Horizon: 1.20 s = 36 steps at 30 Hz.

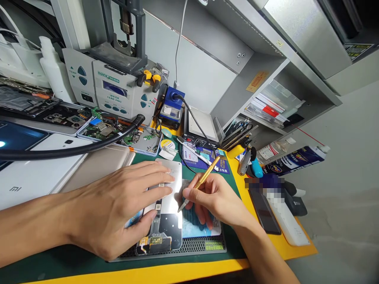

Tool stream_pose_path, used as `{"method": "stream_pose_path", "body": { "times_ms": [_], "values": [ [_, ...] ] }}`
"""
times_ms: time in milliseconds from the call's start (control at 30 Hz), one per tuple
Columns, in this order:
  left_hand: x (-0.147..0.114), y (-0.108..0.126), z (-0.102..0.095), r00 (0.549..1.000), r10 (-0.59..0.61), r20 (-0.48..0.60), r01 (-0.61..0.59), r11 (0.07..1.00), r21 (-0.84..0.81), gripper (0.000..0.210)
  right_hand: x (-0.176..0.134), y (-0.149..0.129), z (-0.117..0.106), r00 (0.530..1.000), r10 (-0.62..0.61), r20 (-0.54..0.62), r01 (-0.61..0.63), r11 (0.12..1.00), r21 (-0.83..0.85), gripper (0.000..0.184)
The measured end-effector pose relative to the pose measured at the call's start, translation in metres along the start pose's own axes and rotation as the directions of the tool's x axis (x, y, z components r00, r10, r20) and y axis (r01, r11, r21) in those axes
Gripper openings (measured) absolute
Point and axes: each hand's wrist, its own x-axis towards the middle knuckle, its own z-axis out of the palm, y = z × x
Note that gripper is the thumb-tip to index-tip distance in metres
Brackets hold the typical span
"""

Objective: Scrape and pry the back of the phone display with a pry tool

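A phone display panel lies with its back up, silver over its upper part and black below, with a flex cable and a gold connector board at the near end. My left hand rests on it, fingers stretched out across its left side and hiding part of it. In my right hand is a slim gold-handled craft knife, held like a pen, its pointed tip on or just above the panel's right edge. Under the panel are a blue and white packet and a black perforated mat.
A grey hot air station stands at the back left, its black hose running across. Phones and a tray of circuit boards lie at left. A white soldering iron lies behind the panel. Bottles and a dark phone sit at right.
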Motion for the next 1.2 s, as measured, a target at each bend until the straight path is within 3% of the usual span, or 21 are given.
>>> {"method": "stream_pose_path", "body": {
  "times_ms": [1200],
  "values": [
    [-0.0011, 0.0008, -0.001, 1.0, 0.004, 0.004, -0.005, 1.0, 0.02, 0.031, 0.0013, 0.0012, -0.0006, 1.0, -0.005, 0.014, 0.005, 1.0, 0.01, 0.056]
  ]
}}
